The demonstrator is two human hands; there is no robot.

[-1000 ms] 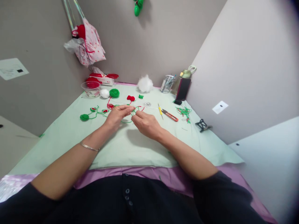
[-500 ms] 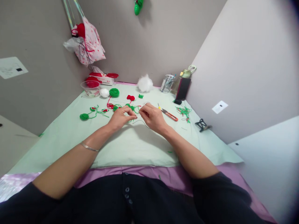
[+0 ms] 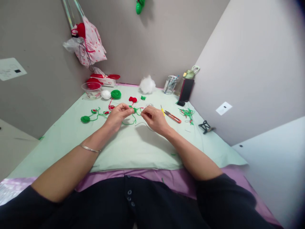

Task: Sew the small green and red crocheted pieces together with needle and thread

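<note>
My left hand (image 3: 119, 116) is pinched closed, thumb and forefinger meeting beside a small green yarn piece (image 3: 134, 110). Whether they hold that piece or only touch it, I cannot tell. Loose green yarn trails over the mat below these fingers. My right hand (image 3: 154, 117) is also closed in a pinch, a short way to the right; whatever is between its fingertips is too small to make out. A thin dark strand (image 3: 142, 123) curves out beneath it. Part of a red yarn tangle (image 3: 111, 107) shows behind my left hand.
Orange-handled thread snips (image 3: 175, 118) lie right of my right hand, near green yarn scraps (image 3: 187, 113) and a black stand (image 3: 206, 127). Farther back are white stuffing (image 3: 147, 85), a green yarn ball (image 3: 116, 94), a plastic tub (image 3: 91, 92) and a phone (image 3: 186, 90).
My left hand has moved left and slightly away from me, widening the gap between my hands. My right hand has barely moved and stays pinched.
</note>
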